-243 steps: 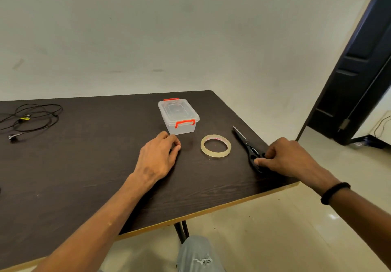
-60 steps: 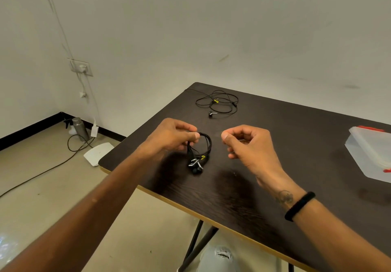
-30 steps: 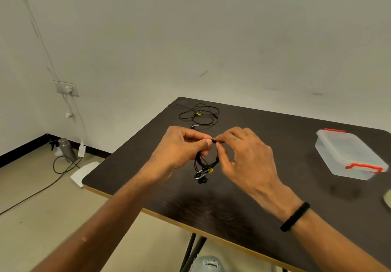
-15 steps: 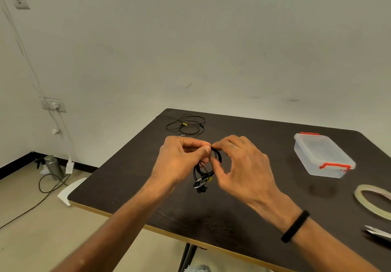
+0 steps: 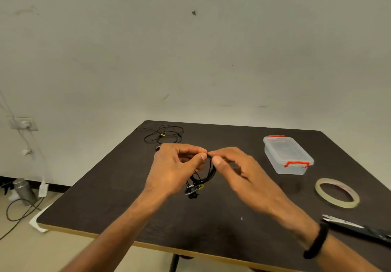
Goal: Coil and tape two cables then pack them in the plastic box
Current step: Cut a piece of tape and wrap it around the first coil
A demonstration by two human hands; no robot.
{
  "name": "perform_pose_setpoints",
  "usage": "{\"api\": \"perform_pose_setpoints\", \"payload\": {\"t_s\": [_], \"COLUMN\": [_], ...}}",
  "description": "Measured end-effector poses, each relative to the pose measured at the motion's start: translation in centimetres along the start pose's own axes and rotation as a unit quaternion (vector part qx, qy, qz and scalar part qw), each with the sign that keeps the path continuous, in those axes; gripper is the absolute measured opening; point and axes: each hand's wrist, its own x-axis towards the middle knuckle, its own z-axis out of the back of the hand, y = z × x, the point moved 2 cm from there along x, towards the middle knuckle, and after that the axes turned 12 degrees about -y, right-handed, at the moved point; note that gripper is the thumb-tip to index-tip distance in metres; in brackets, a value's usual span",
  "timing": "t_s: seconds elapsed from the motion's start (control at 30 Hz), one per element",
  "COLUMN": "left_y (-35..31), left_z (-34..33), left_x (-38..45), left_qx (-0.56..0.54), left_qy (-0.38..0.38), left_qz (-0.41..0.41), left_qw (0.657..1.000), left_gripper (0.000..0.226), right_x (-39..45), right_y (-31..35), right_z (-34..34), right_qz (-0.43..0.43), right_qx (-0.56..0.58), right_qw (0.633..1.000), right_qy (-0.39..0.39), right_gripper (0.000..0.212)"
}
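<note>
— Head view: what do your hands hold?
— Your left hand [image 5: 175, 170] and right hand [image 5: 239, 172] meet above the desk [image 5: 127, 204], both pinching the top of a coiled cable [image 5: 206, 176] between thumb and curled fingers [image 5: 203, 157]. Its loops and plugs hang below your grip.
— Where's the other cable?
— The second cable [image 5: 164, 136] lies loose near the desk's far left corner, well apart from your hands.
— And the packing things?
— To your right sits the box [image 5: 286, 155], lid on. Nearer you lie the tape [image 5: 336, 192] and then scissors [image 5: 357, 228] at the desk's right edge.
</note>
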Motion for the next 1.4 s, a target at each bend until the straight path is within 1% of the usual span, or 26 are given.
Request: {"api": "perform_pose_setpoints", "payload": {"t_s": [0.1, 0.17, 0.23, 0.4, 0.43, 0.5, 0.57, 0.7, 0.8, 0.87, 0.97, 1.03, 1.17, 1.27, 1.33, 1.4], "left_y": [-0.9, -1.5, -2.0, -3.0, -3.1, -3.4, -3.8, -4.4, -4.4, -4.4, -4.6, -4.6, -4.4, -4.6, -4.9, -5.1], "left_z": [-0.3, -0.5, -0.7, -1.3, -1.4, -1.6, -1.8, -2.2, -2.5, -2.7, -2.9, -2.9, -2.8, -2.8, -2.9, -3.0], "left_x": [-0.5, -1.0, -1.5, -1.9, -1.9, -1.9, -2.0, -2.3, -2.5, -2.6, -2.7, -2.5, -2.4, -2.8, -3.0, -3.1], "left_qx": [0.006, 0.018, 0.025, 0.029, 0.031, 0.035, 0.040, 0.054, 0.070, 0.072, 0.052, 0.023, -0.006, -0.015, -0.019, -0.011], "left_qy": [0.032, 0.056, 0.067, 0.069, 0.070, 0.074, 0.080, 0.084, 0.076, 0.068, 0.068, 0.077, 0.087, 0.102, 0.108, 0.104], "left_qz": [-0.034, -0.075, -0.105, -0.149, -0.154, -0.161, -0.164, -0.153, -0.134, -0.110, -0.070, -0.038, 0.003, 0.027, 0.029, 0.015], "left_qw": [0.999, 0.995, 0.992, 0.986, 0.985, 0.984, 0.982, 0.983, 0.986, 0.989, 0.994, 0.996, 0.996, 0.994, 0.994, 0.994], "left_gripper": [0.011, 0.013, 0.015, 0.015, 0.014, 0.014, 0.014, 0.014, 0.012, 0.011, 0.010, 0.011, 0.010, 0.009, 0.008, 0.008], "right_x": [0.1, 0.1, 0.0, -0.4, -0.5, -0.5, -0.4, -0.4, -0.7, -1.1, -1.6, -1.8, -2.4, -2.8, -3.0, -2.9], "right_y": [0.2, 0.4, 0.8, 1.3, 1.3, 1.1, 1.1, 1.1, 1.1, 1.1, 1.2, 1.1, 0.8, 1.0, 1.1, 1.2], "right_z": [1.4, 2.2, 2.9, 4.4, 4.6, 4.9, 5.3, 5.6, 5.3, 5.0, 4.4, 3.9, 3.8, 3.5, 3.4, 3.5], "right_qz": [-0.056, -0.088, -0.109, -0.125, -0.131, -0.136, -0.122, -0.052, 0.009, 0.060, 0.148, 0.173, 0.186, 0.205, 0.170, 0.074], "right_qx": [0.080, 0.124, 0.150, 0.150, 0.152, 0.151, 0.130, 0.043, -0.033, -0.084, -0.132, -0.145, -0.144, -0.173, -0.155, -0.059], "right_qw": [0.995, 0.988, 0.982, 0.981, 0.979, 0.979, 0.983, 0.998, 0.999, 0.992, 0.971, 0.961, 0.949, 0.935, 0.945, 0.973], "right_qy": [-0.021, -0.033, -0.023, 0.015, 0.023, 0.030, 0.034, 0.016, -0.027, -0.076, -0.136, -0.160, -0.212, -0.230, -0.233, -0.212], "right_gripper": [0.038, 0.033, 0.027, 0.006, 0.006, 0.011, 0.012, 0.009, 0.008, 0.009, 0.008, 0.008, 0.013, 0.014, 0.017, 0.021]}}
